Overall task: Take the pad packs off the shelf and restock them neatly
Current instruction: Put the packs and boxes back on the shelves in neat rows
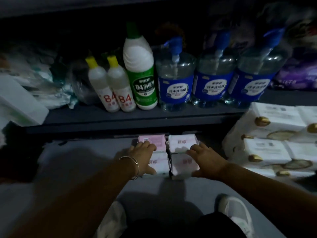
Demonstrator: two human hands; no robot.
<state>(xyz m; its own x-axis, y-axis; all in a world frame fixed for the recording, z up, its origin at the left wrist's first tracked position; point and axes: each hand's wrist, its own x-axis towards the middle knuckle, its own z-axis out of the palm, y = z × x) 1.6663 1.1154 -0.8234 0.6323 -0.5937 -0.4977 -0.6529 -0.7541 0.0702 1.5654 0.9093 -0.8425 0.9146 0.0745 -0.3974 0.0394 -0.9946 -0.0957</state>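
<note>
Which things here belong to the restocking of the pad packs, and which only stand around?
Job:
- pad packs, four in a block
- left hand and right hand, resting on them

Standing around:
- 84 bottles
- green bottle
- pump bottles
- tissue packs
- purple pack

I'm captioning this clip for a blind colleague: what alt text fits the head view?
A person's left hand and right hand press flat on a block of four pink-and-white pad packs on the grey floor below a dark shelf. The shelf holds disinfectant bottles and blue-labelled pump bottles; wrapped tissue packs are stacked at right.
</note>
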